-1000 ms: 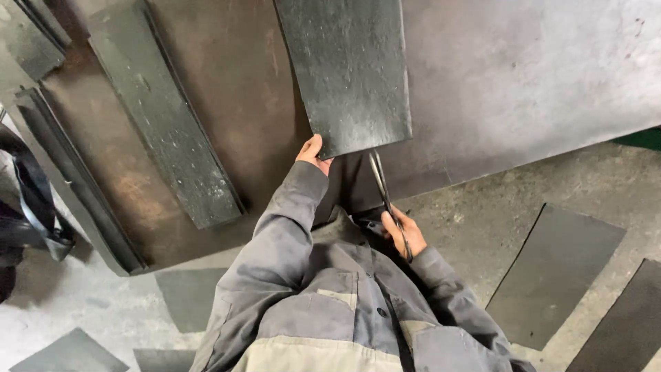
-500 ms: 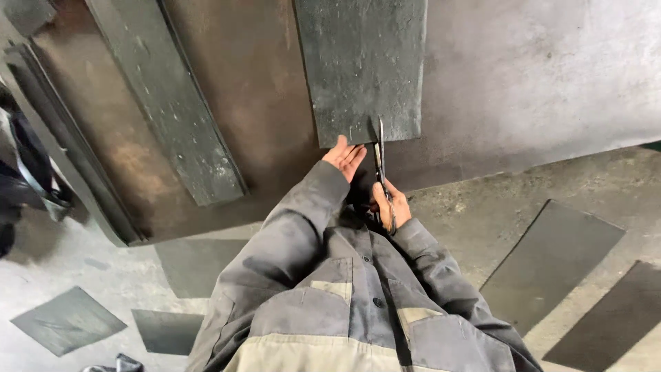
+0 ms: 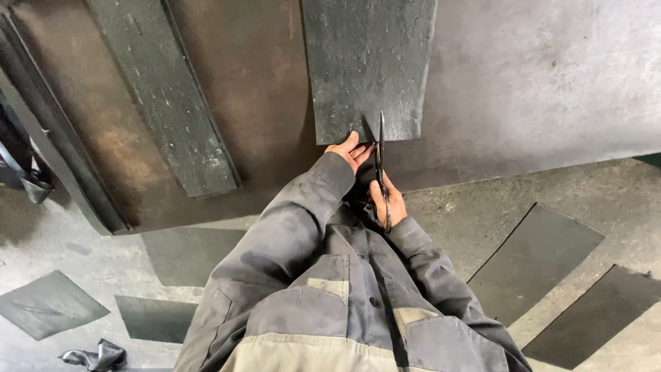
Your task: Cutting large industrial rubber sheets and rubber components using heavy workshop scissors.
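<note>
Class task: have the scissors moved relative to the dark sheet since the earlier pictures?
Yes. The scissors have advanced into the near edge of the dark sheet.
</note>
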